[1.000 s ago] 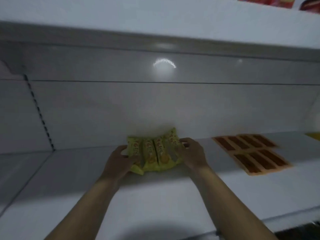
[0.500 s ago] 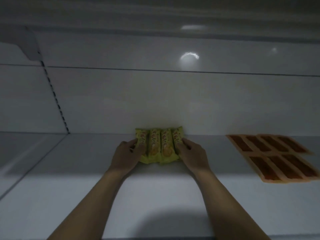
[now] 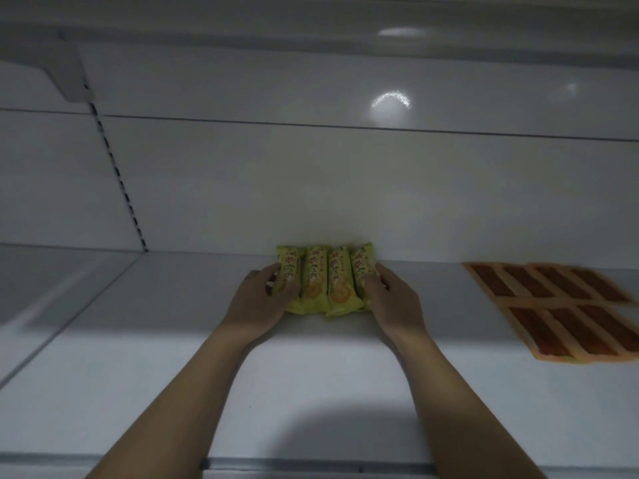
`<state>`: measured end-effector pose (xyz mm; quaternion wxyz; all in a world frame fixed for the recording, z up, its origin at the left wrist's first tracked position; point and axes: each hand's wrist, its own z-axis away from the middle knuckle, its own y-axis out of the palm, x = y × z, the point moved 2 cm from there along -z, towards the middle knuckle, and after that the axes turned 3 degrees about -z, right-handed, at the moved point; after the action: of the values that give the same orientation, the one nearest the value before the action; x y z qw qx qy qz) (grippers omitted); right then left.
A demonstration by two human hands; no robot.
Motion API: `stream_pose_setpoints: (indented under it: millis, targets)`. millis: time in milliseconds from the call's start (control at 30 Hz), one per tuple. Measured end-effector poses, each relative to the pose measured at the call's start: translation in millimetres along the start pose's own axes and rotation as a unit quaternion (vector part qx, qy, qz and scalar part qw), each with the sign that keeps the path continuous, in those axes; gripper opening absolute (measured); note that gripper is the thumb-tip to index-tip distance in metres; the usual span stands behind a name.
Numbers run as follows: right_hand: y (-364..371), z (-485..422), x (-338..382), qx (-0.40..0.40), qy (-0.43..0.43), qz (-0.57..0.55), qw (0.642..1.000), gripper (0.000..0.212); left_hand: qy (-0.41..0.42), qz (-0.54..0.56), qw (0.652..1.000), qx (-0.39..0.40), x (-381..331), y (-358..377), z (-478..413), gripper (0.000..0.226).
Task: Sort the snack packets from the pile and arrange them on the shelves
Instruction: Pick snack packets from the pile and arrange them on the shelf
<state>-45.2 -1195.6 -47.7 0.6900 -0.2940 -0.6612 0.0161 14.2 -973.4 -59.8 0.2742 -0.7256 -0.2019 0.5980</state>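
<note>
Several yellow-green snack packets [image 3: 326,281] lie side by side in a row on the white shelf [image 3: 311,392], their far ends against the back wall. My left hand [image 3: 262,299] grips the leftmost packet, thumb over its top. My right hand [image 3: 390,299] holds the rightmost packet, fingers curled on its upper face. The hands bracket the row from both sides.
Several orange-brown flat packets [image 3: 567,309] lie in two rows on the same shelf at the right. A slotted upright [image 3: 117,174] runs down the back wall at the left. Another shelf [image 3: 311,15] hangs overhead. The shelf's front edge [image 3: 311,466] is near the bottom.
The row of yellow-green packets has been straightened and pushed back against the wall. Both hands stay on its outer packets. The camera view has dropped lower and closer.
</note>
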Motion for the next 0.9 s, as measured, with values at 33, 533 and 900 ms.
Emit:
stream_pose_setpoints:
  millis: [33, 533, 900]
  targets:
    - [-1, 2, 1, -0.003, 0.006, -0.008, 1.0, 0.049, -0.001, 0.002, 1.0, -0.001, 0, 0, 0, 0.078]
    - [0, 21, 41, -0.045, -0.097, 0.211, 0.972, 0.058, 0.01, -0.03, 0.998, 0.054, -19, -13, 23, 0.062]
    - [25, 48, 67, -0.068, -0.064, 0.293, 0.951, 0.048, 0.008, -0.045, 0.997, 0.068, -12, -45, 42, 0.057]
